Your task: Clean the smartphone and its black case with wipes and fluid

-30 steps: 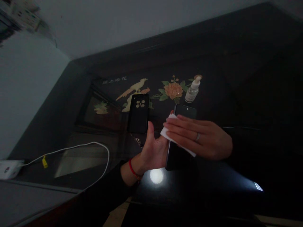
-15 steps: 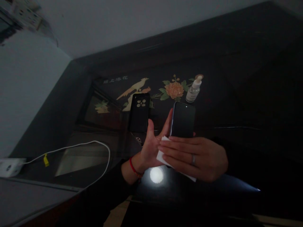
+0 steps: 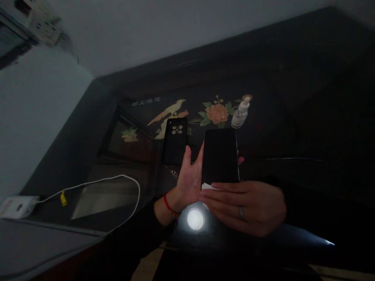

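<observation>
A smartphone (image 3: 220,156) with a dark screen rests in my left hand (image 3: 190,179), whose thumb stands out to the side while its fingers pass behind the phone. My right hand (image 3: 249,207) presses a folded white tissue (image 3: 206,187) against the lower end of the screen; most of the tissue is hidden under the fingers. To the left of the phone, a black phone case (image 3: 175,142) with camera holes lies on the dark table, a small chain (image 3: 174,173) at its lower end. Beyond the phone stands a clear dropper bottle (image 3: 240,114) with a white top.
The glossy dark table (image 3: 287,117) carries bird and flower inlays and meets the pale wall (image 3: 175,31). A white cable (image 3: 99,180) with a yellow tag (image 3: 63,198) runs from a white power strip (image 3: 18,207) at the left. Light glares near my wrists.
My right hand and the tissue have moved slightly down toward the phone's lower end. The phone has turned to face me more squarely, and its screen now shows wider.
</observation>
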